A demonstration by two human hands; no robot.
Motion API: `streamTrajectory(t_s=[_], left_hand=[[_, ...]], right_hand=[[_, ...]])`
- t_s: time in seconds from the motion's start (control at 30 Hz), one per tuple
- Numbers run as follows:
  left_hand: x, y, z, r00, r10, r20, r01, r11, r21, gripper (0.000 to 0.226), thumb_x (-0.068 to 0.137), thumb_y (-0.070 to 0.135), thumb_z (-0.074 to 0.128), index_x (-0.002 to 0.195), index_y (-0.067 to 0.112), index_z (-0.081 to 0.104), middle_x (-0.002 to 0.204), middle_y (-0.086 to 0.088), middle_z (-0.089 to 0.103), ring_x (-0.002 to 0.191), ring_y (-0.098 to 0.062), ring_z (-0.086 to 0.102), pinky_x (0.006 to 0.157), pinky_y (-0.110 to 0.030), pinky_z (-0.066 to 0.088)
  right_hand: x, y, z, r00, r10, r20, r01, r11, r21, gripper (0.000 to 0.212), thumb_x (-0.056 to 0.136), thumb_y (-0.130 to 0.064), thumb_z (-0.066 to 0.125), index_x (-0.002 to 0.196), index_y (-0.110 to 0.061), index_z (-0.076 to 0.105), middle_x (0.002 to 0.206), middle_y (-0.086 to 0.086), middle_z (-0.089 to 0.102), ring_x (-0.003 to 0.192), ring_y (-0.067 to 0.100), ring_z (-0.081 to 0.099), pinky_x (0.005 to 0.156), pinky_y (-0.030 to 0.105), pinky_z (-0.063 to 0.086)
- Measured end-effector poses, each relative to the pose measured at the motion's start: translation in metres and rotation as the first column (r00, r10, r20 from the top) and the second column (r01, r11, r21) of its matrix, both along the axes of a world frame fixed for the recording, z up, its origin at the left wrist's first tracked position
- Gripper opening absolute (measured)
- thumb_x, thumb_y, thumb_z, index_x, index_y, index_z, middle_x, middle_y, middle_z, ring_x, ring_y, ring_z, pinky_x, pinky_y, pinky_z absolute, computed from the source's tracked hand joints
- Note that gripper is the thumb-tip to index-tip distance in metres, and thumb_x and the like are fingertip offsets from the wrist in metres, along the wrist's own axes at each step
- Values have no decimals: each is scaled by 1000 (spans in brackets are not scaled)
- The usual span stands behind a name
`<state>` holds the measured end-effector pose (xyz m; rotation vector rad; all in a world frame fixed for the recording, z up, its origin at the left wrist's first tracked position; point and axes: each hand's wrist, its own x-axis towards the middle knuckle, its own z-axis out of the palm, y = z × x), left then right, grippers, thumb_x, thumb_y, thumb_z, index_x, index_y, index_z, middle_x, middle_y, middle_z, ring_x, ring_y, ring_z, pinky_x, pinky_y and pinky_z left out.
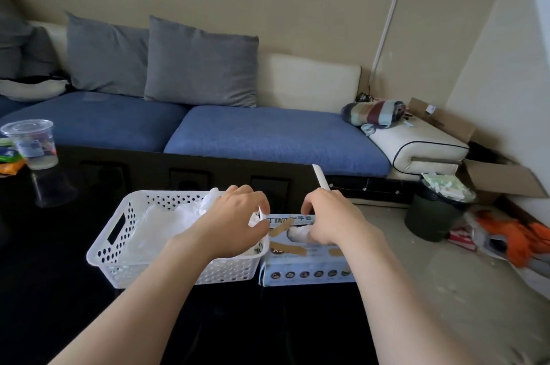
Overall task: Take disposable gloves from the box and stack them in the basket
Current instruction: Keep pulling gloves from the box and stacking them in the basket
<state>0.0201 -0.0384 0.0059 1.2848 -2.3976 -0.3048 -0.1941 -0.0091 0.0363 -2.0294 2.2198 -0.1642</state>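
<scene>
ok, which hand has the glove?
The left hand, over the basket's right end, pinches a white glove; the right hand grips the glove box.

White perforated basket (pixel 113 248) sits on the dark table (pixel 44 290), a loose heap of thin white gloves (pixel 160 225) lying inside. One more glove (pixel 256 217) is up at its right rim, pinched by the left hand (pixel 232 222). Touching that rim, the pale blue box (pixel 309 274) lies flat, tape strips on top, white showing in its opening.

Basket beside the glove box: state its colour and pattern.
White basket, its walls dotted with round holes, seen best in the head view.
</scene>
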Motion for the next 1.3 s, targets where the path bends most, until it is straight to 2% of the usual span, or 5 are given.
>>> streamTrajectory(t_s=[0.1,0.6,0.87,1.13,1.3], left_hand=[[-12,1,-3,1000,-32,1,32,999,31,35,94,60,60,119,35,62,119,13,57,117,-11,46,101,-33,43],[-49,-5,-19,969,-29,245,0,993,119,74,79,78,61,136,32,57,141,15,50,149,-14,20,117,-57,16],[-46,-7,-20,951,-42,307,-17,982,186,68,80,83,57,129,37,60,139,15,55,157,-19,11,117,-62,11],[-45,-8,-22,952,-38,305,-26,979,200,54,78,86,58,108,41,58,134,17,55,157,-18,10,116,-62,12],[-45,-7,-23,954,-40,298,-19,981,192,60,77,86,57,113,38,62,133,17,55,156,-18,10,114,-61,15]], right_hand=[[-18,0,-6,999,-31,10,30,999,23,40,85,-13,85,117,-30,68,121,1,56,99,27,66,80,38,58],[-52,-13,-42,944,185,272,-152,979,-137,20,96,-35,79,80,-34,67,84,-7,69,72,11,67,64,22,48],[-48,-16,-44,913,287,290,-192,929,-316,26,107,-25,59,98,-23,83,98,-15,77,92,2,68,95,25,53],[-31,-19,-38,844,211,493,35,896,-444,32,111,-34,53,85,-18,62,73,-5,59,60,4,52,58,15,40],[-23,-16,-21,678,219,702,257,824,-505,40,109,-40,56,75,-19,52,67,-8,50,57,1,47,57,13,39]])
